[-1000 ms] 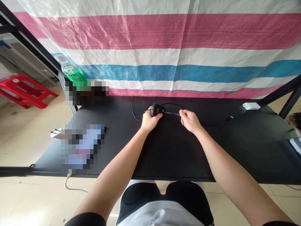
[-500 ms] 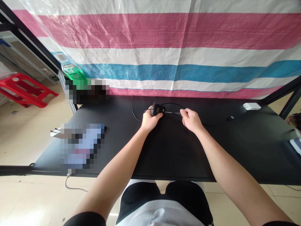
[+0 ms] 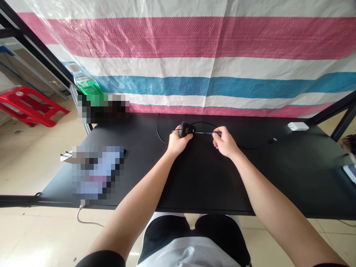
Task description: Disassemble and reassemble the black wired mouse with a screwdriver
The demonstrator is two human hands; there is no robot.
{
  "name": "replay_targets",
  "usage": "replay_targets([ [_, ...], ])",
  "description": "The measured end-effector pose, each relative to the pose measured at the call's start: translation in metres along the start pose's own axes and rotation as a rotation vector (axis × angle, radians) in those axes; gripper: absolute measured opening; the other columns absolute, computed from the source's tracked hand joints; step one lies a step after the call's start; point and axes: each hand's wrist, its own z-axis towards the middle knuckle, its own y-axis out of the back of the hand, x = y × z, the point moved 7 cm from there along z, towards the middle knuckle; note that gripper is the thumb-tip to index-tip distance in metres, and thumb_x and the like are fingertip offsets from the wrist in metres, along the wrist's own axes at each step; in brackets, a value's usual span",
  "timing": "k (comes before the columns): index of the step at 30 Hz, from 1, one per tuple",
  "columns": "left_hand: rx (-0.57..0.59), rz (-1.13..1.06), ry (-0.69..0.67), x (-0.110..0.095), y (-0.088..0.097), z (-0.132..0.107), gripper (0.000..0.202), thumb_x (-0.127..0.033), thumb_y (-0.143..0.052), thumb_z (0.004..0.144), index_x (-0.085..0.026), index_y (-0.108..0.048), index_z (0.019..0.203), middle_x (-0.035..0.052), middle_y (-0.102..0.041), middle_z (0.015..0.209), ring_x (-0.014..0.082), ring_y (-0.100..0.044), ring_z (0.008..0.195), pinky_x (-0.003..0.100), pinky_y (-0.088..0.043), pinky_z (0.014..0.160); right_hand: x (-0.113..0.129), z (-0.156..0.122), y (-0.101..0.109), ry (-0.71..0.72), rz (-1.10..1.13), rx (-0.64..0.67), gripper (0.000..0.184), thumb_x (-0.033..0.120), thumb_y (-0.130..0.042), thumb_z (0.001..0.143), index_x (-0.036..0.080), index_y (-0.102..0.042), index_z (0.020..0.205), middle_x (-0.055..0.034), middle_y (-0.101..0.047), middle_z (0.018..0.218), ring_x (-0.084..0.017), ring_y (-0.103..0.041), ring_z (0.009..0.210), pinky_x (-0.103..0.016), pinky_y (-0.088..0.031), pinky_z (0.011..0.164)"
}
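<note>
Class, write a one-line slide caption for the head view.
Left hand grips a small black device while the right hand pinches the black cable running from it, over a black table.

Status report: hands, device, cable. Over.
Left hand gripping black device on table. Right hand pinching cable just right of it. Plugged in or not: cannot tell. White charger far right, apart from hands.
</note>
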Motion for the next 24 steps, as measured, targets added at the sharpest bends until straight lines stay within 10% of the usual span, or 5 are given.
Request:
replay_targets([
  [9, 0.003, -0.01, 0.001, -0.0003, -0.0005, -0.0006, 0.03, -0.033, -0.071, 0.064, -0.018, -0.068, 0.09, 0.0006, -0.069, 0.083, 0.0209, -0.065, 0.083, 0.032, -0.049, 0.08, 0.0066, -0.0008, 0.0047, -0.013, -0.086, -0.042, 0.052, 0.063, -0.039, 0.091, 0.024, -0.046, 0.058, -0.0003, -0.052, 0.045, -0.018, -0.056, 0.05, -0.033, -0.045, 0.066],
  [16, 0.004, 0.001, -0.012, -0.0015, -0.0005, -0.0007, 0.031, -0.032, -0.071, 0.065, -0.019, -0.069, 0.092, 0.0006, -0.07, 0.085, 0.0208, -0.065, 0.084, 0.032, -0.049, 0.081, 0.0003, -0.0019, -0.0024, -0.054, 0.177, 0.025, 0.025, 0.046, -0.049, 0.084, 0.025, -0.044, 0.098, 0.0096, -0.051, 0.049, -0.015, -0.051, 0.045, -0.029, -0.041, 0.052],
  [24, 0.005, 0.006, -0.007, -0.0008, -0.0002, -0.0002, 0.033, -0.033, -0.071, 0.065, -0.018, -0.069, 0.094, 0.0011, -0.071, 0.086, 0.0215, -0.066, 0.086, 0.033, -0.05, 0.084, 0.0014, 0.0011, 0.0034, -0.03, -0.037, -0.025, 0.029, 0.052, -0.046, 0.088, 0.024, -0.049, 0.089, 0.0064, -0.052, 0.048, -0.016, -0.053, 0.045, -0.031, -0.043, 0.057],
])
